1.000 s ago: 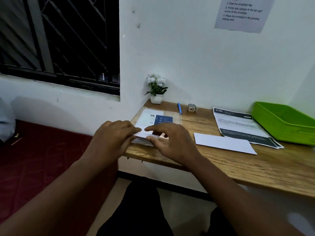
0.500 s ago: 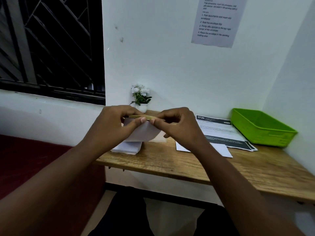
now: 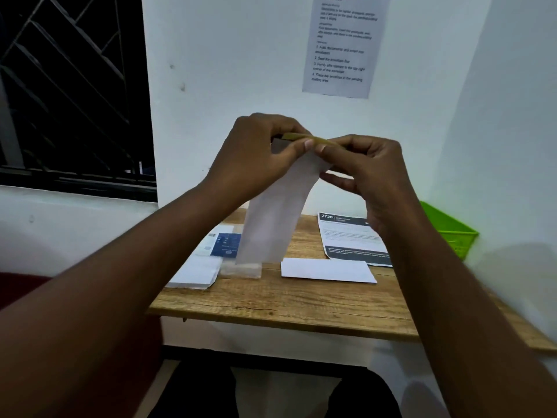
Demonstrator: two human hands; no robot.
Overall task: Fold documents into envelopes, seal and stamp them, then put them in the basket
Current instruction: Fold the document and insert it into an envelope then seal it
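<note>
White envelope hangs above the desk, both hands pinching its yellowish strip; I judge sealing is underway, probably peeling, then pressing the flap.

The scene was dim, with a cool bluish cast. The barred window was black. The raised white envelope blurred softly, and the frame edges bowed from wide-angle distortion.

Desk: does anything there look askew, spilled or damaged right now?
Nothing stands out. The documents, the spare envelope and the papers at the left lie flat on the desk. Both hands hold an envelope up by its top edge.
</note>
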